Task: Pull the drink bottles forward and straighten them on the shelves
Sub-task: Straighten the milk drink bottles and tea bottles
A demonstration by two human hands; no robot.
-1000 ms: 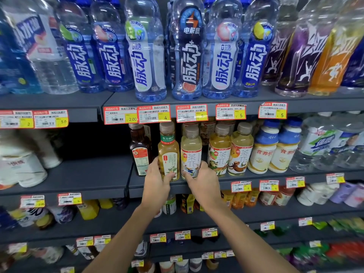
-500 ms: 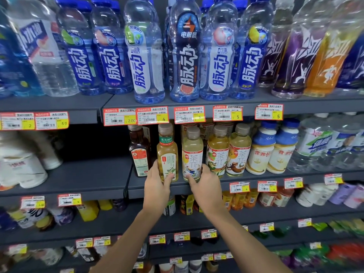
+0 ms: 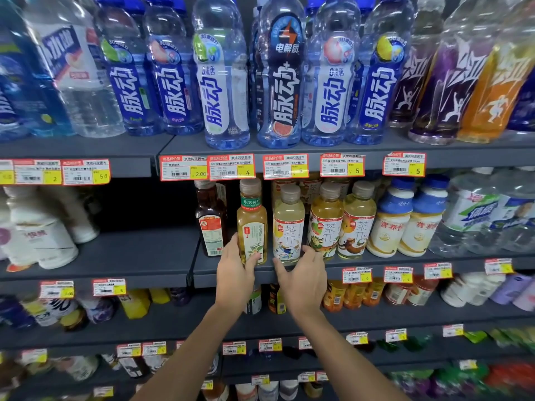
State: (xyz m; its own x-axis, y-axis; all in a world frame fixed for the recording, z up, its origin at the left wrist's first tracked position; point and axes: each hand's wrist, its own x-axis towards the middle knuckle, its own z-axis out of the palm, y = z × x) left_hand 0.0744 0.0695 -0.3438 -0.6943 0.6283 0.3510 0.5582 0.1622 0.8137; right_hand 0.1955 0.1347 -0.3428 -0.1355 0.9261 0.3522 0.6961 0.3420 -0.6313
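- The green-banded bottle (image 3: 252,227), holding golden tea, stands upright at the shelf (image 3: 208,269) front; the left hand (image 3: 234,274) wraps its base with thumb and fingers.
- The pale-tea bottle (image 3: 288,227) stands upright just right of that hand; the right hand (image 3: 304,280) curls narrowly round its base.

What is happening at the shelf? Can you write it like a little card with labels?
place: shop shelf with drink bottles
left hand: grips the green-label bottle low down
right hand: fingers curled round the base of the pale bottle
both bottles: upright, side by side at the shelf's front
neighbours: dark bottle to the left, tea bottles to the right
shelf above: tall blue bottles
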